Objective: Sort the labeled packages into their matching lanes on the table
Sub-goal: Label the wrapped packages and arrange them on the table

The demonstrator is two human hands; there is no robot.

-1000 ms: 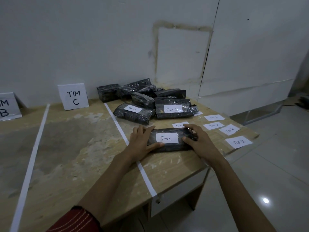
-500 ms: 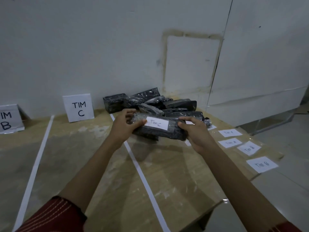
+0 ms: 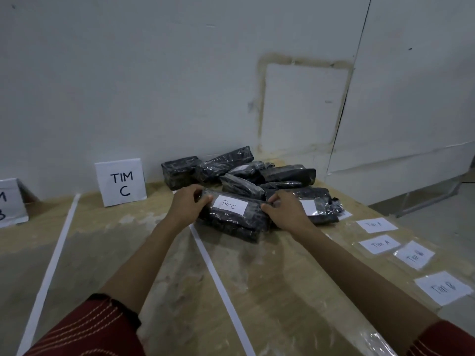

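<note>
Grip: left hand (image 3: 186, 204), right hand (image 3: 285, 211) curled round Tim C package (image 3: 231, 214) ends; I'd worry slick wrap slips before its lane.

A pale wall (image 3: 128, 73) fills the background, marked by a rectangular patch (image 3: 300, 104) with a brownish stained outline. Right of it stands a white panel (image 3: 411, 98), with a dark seam between them. Grey floor (image 3: 442, 222) shows at the right, where a metal rail (image 3: 426, 199) runs near the panel's foot. Four handwritten paper slips (image 3: 414, 255) lie in a loose row at the right.
</note>
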